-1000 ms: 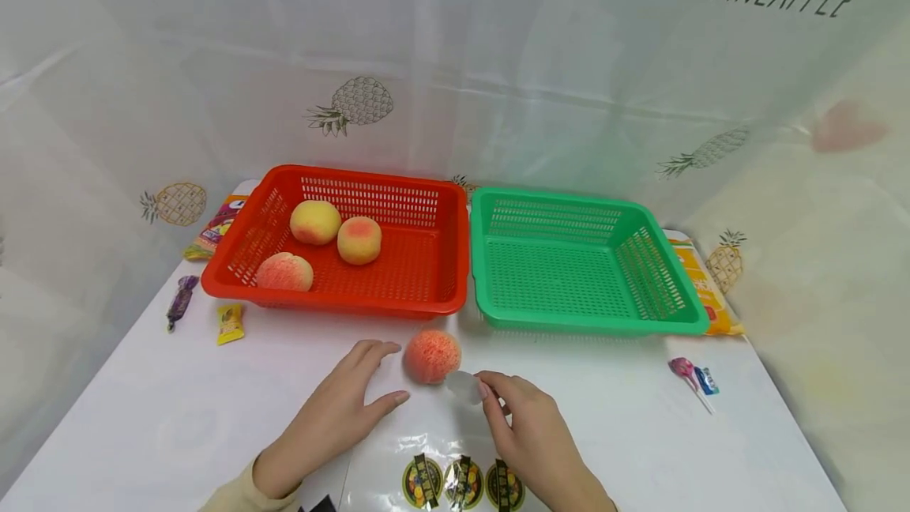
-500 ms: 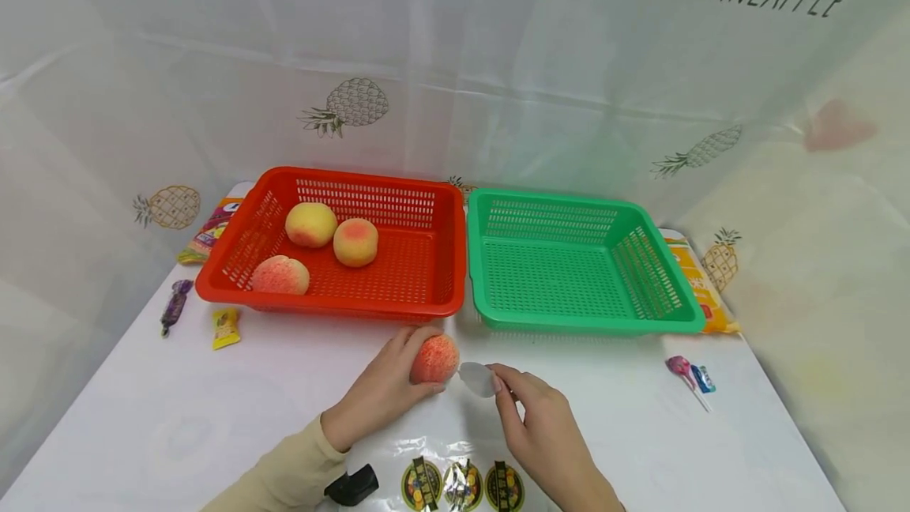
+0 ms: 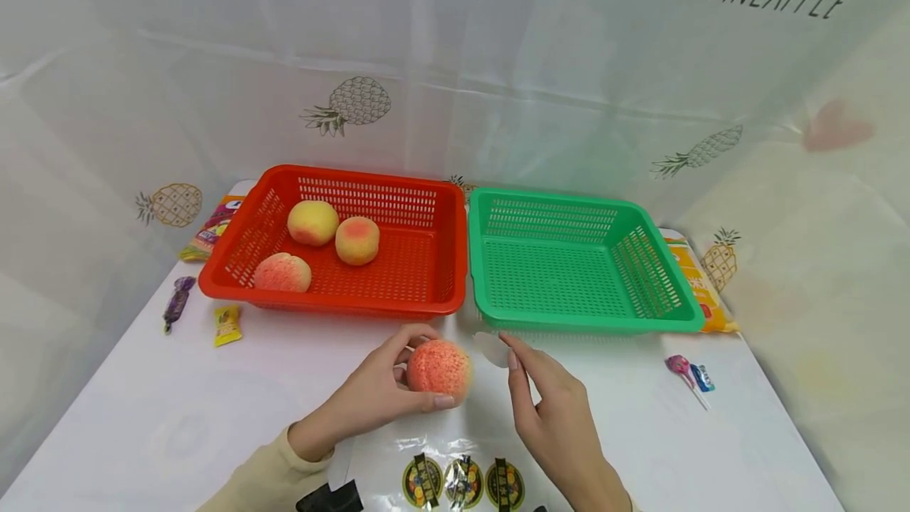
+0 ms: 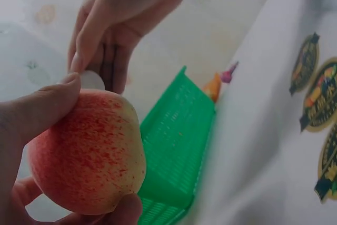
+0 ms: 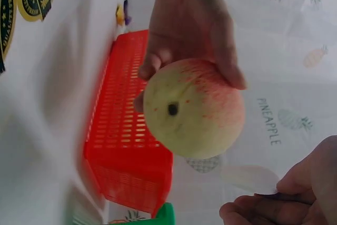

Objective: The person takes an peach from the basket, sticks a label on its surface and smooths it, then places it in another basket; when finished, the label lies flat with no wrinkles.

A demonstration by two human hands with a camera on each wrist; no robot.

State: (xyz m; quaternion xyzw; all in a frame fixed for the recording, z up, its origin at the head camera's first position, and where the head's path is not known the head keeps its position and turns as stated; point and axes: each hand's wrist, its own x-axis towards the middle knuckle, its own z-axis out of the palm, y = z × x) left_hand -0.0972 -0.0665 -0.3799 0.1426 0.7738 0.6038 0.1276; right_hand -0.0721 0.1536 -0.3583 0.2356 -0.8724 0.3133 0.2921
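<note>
My left hand [image 3: 366, 397] grips a pink-red peach [image 3: 442, 371] between thumb and fingers, above the white table in front of the baskets. In the right wrist view the underside of the peach [image 5: 195, 114] is pale yellow-green with a small dark hole. To its right, my right hand [image 3: 558, 409] pinches a pale, see-through oval sticker [image 3: 492, 348] by its edge, thumb against fingers. The sticker is apart from the peach in the head view; the peach partly hides it in the left wrist view. Round black-and-gold stickers [image 3: 464, 483] lie on a glossy sheet near the front.
A red basket [image 3: 341, 303] with several peaches [image 3: 313, 223] stands back left, a green basket [image 3: 590, 324] beside it on the right. Wrapped candies [image 3: 227, 325] lie at left, a lollipop [image 3: 682, 370] at right. Snack bags [image 3: 700, 283] sit beside the baskets; a pineapple-print curtain [image 3: 455, 62] hangs behind.
My left hand has reached right, taken hold of the peach and raised it off the table. My right hand, still pinching the sticker, has shifted slightly right and away from me.
</note>
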